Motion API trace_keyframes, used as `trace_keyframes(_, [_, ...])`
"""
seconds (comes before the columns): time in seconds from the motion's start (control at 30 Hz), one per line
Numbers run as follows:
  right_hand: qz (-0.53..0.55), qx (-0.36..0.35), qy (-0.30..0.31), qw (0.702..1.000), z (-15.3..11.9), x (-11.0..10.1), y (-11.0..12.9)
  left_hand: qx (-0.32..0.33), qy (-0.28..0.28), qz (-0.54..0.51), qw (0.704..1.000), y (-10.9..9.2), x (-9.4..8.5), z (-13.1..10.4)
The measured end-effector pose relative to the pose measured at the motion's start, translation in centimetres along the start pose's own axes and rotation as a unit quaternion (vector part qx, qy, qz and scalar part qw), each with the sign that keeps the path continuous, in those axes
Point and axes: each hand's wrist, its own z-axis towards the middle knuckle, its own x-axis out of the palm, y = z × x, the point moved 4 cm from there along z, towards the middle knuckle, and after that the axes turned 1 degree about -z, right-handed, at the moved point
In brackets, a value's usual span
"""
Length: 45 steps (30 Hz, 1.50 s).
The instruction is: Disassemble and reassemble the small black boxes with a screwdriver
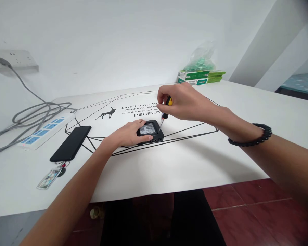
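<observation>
A small black box-shaped device (157, 136) with a white printed label (148, 128) lies flat on the white table. My left hand (129, 132) grips its left side, thumb along the near edge and fingers over the far edge. In my right hand (178, 100) is a screwdriver (165, 115) with a yellow and black handle. The fingers are wrapped round the handle, and the shaft slants down so that its tip meets the device near the right corner. Whether the tip sits in a screw is too small to tell.
A black phone (71, 143) with a hanging charm (49, 177) lies at the left. Beyond it are a white power strip (46, 130) and a coiled grey cable (45, 102). Green and white boxes (195, 75) under a plastic bag (201, 58) stand against the wall.
</observation>
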Motion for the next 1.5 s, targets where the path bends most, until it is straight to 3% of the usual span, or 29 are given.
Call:
trace_keyframes(0.23, [-0.004, -0.043, 0.033, 0.999, 0.1, 0.3, 0.2, 0.016, -0.007, -0.012, 1.000, 0.0, 0.0, 0.1])
trace_keyframes(0.37, [-0.003, -0.097, 0.081, 0.992, 0.6, 0.1, 0.7, 0.023, -0.012, -0.009, 1.000, 0.0, 0.0, 0.1])
trace_keyframes(0.6, [0.005, -0.115, 0.155, 0.981, 1.4, -0.1, 0.8, 0.017, -0.004, -0.007, 1.000, 0.0, 0.0, 0.0])
trace_keyframes(1.03, [0.021, -0.096, 0.138, 0.986, 2.3, 0.6, -1.0, 0.025, -0.010, -0.019, 0.999, 0.1, 0.0, 0.0])
trace_keyframes(1.33, [0.010, -0.100, 0.121, 0.988, 2.8, 1.0, -0.4, 0.027, -0.010, -0.011, 1.000, 0.1, 0.0, 0.0])
trace_keyframes(1.5, [0.030, -0.089, 0.157, 0.983, 2.7, 0.9, -0.5, 0.029, -0.008, -0.006, 1.000, 0.0, 0.1, 0.0])
